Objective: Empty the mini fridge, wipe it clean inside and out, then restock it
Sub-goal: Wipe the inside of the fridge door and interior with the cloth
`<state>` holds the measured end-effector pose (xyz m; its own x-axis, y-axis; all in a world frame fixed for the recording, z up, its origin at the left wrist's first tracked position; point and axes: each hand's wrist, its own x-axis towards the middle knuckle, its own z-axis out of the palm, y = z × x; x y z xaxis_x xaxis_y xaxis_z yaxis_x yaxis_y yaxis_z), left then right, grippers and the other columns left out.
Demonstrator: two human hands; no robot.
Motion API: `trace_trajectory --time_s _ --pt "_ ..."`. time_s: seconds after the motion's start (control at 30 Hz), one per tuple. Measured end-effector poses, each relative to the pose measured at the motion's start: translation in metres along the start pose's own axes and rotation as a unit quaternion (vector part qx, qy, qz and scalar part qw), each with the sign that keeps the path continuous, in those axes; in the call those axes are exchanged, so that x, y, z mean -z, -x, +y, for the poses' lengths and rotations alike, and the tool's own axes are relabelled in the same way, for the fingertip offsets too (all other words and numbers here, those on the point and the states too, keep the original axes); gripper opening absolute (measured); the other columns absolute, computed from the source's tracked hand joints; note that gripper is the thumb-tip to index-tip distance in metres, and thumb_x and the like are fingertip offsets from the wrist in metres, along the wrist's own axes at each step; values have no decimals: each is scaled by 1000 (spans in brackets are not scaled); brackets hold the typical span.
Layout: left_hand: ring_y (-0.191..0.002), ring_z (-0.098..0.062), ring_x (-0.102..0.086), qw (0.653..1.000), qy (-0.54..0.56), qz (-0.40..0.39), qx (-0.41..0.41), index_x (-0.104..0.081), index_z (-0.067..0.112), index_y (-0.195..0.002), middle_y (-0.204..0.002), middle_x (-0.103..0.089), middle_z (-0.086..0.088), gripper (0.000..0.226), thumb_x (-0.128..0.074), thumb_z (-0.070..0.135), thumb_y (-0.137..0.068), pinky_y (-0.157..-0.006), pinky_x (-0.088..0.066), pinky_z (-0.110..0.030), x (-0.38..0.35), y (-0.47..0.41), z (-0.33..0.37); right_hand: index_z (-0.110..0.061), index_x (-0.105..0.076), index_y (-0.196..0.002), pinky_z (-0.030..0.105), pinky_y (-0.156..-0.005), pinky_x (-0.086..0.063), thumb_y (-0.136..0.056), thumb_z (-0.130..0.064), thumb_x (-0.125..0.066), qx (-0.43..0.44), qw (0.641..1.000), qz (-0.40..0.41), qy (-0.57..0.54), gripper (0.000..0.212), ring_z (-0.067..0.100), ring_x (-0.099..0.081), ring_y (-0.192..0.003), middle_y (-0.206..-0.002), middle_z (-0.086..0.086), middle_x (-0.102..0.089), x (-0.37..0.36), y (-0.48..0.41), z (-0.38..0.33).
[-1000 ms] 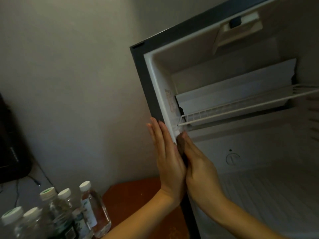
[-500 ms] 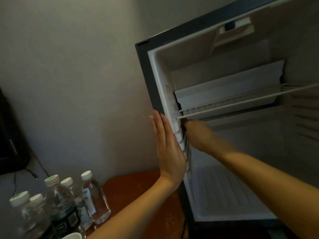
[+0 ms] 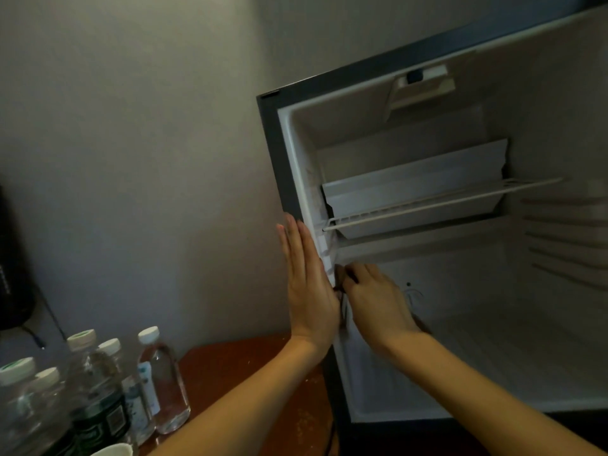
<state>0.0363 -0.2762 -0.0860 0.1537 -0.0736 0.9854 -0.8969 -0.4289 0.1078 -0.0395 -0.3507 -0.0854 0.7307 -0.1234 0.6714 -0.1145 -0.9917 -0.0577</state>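
1. Mini fridge (image 3: 276, 153): dark casing, white lining. It stands at the right end of the counter (image 3: 230, 373), and I look straight into its open cavity.
2. Wire shelf (image 3: 427, 210): in the upper half of the cavity, running out from the left inner wall. A white plastic tray (image 3: 414, 182) sits just behind and above it.
3. Left hand (image 3: 307, 284): fingers straight and together, palm pressed flat on the outside of the fridge's left wall, at the front edge.
4. Right hand (image 3: 378, 301): inside the cavity, below the wire shelf, fingers curled against the left inner wall. Something dark shows at the fingertips; I cannot tell whether this hand pinches anything.
5. 5 water bottles (image 3: 164, 383): upright, pale caps on, clustered toward the counter's left end, well apart from the fridge.
6. Cup rim (image 3: 112, 450): pale, at the bottom edge of my view, just beside the bottles.
7. Dark object (image 3: 13, 258): against the wall at far left; I cannot identify it.
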Motion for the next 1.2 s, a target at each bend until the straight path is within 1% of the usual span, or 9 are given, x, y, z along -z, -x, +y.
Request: trace_trajectory --time_s 0.4,0.47,0.53,0.57,0.67,0.77,0.87,1.03,1.2 --pt "-148 -18 11 999 21 13 -36 19 30 -150 -160 13 7 77 -36 5 -101 -119 3 -23 -2 4 -3 -6 -55 -123 32 -90 -43 -97 -10 -44 53 994 0 100 28 26 -50 -117 -125 13 -55 -10 -57 12" --pt "-148 -14 11 998 55 11 -32 20 39 -147 -158 18 19 55 -13 28 -106 -118 5 -22 -1 3 0 -1 -70 -91 29 -66 -52 -74 -12 -77 40 991 5 130 22 27 -64 -90 -94 17 -67 -18 -74 17" --pt "-147 -12 10 997 69 13 -36 20 41 -147 -156 19 22 50 -4 37 -104 -118 5 -22 0 3 1 -6 -63 -48 21 -37 -42 -25 -9 -94 63 992 20 105 38 23 -61 -51 -53 11 -60 -20 -84 18" --pt "-148 -14 9 997 63 14 -41 19 40 -148 -157 18 21 51 -7 34 -104 -118 4 -23 -1 3 1 -5 -63 -49 21 -37 -42 -25 -8 -94 60 992 18 106 39 23 -61 -52 -53 12 -60 -13 -81 13" --pt "-148 -17 8 998 36 16 -40 17 31 -150 -159 17 14 67 -25 15 -101 -119 1 -26 -3 6 -4 0 -65 -101 31 -72 -51 -82 -9 -69 69 992 -8 102 21 27 -60 -101 -104 16 -64 2 -54 4" --pt "-148 -17 9 999 25 14 -38 16 26 -151 -159 17 11 73 -32 10 -98 -120 -1 -28 -4 5 -6 -3 -67 -98 31 -65 -52 -71 -15 -81 45 997 51 37 32 25 -62 -91 -98 14 -65 15 -20 -6" --pt "-148 -12 10 999 25 12 -17 12 25 -152 -158 19 17 74 -39 10 -100 -120 0 -27 -5 5 -5 -8 -32 -144 31 -94 -42 -95 -11 -50 28 999 -14 24 53 24 -40 -127 -141 10 -40 7 4 -7" --pt "-149 -17 6 999 19 21 -32 2 13 -153 -159 15 13 60 -34 20 -105 -120 -3 -26 -4 8 -4 -1 -74 -93 24 -40 -44 -24 -13 -94 -7 999 43 -26 73 21 -65 -67 -78 7 -67 -23 18 -12" --pt "-148 -14 7 998 50 12 -24 14 34 -150 -158 16 18 55 -18 32 -105 -119 1 -25 -2 8 -1 -2 -70 -75 25 -38 -43 -33 -11 -92 -2 998 58 2 48 23 -62 -59 -65 9 -63 -35 -27 8"
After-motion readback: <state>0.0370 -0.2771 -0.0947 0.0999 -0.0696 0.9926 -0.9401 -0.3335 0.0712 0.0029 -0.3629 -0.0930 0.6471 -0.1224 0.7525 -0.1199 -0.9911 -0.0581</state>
